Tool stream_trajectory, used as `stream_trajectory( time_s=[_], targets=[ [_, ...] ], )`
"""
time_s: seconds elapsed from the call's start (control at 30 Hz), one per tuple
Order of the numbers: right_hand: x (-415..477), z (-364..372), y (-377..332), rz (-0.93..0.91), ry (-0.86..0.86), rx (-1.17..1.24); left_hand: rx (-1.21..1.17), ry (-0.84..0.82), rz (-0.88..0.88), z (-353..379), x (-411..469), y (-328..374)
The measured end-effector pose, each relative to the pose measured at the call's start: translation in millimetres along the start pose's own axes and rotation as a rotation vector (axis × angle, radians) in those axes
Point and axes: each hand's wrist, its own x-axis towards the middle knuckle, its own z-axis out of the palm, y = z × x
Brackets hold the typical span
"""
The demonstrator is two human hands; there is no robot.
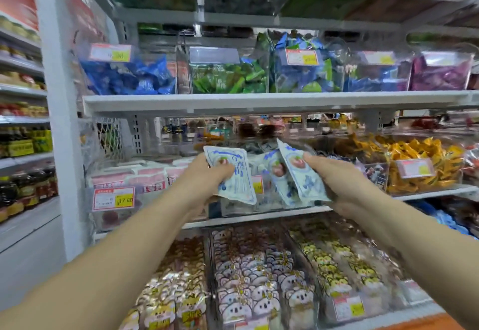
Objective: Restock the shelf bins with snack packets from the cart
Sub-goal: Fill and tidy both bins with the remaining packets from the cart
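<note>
Here your left hand pinches one pale blue packet and your right hand clasps a small fan of packets, both held at the clear middle-shelf bin, likely so they drop straight in among their kind.

The packets are thin plastic film, glossy and slightly crinkled. The bins are clear hard plastic, smooth and shiny, with glare on their walls, and the tags on them look like matt paper. The shelf and post look like white-painted metal with a smooth, dull sheen, as does the open mesh.
</note>
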Motion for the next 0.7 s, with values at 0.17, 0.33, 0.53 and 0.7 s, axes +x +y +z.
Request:
stream_trajectory(
  time_s=[0.17, 0.33, 0.53, 0.7],
  targets=[
    [57.4, 24.4, -30.0, -0.121, 0.037, -0.115, 0.233, 0.034, 0.064, -6.2, 67.8, 31.4],
    [127.6, 39.1, -37.4, -0.083, 0.075, -0.282, 0.494, -0.035, 0.064, 1.4, 132.7, 39.4],
    [198.9, 55.1, -27.3, -0.062, 0.070, -0.400, 0.838, -0.076, 0.004, 12.2, 183.2, 31.6],
    [239.9, 72.1, -7.9, -0.016, 0.104, -0.548, 0.941, -0.123, -0.011, 18.1, 211.8, 21.7]
  ],
)
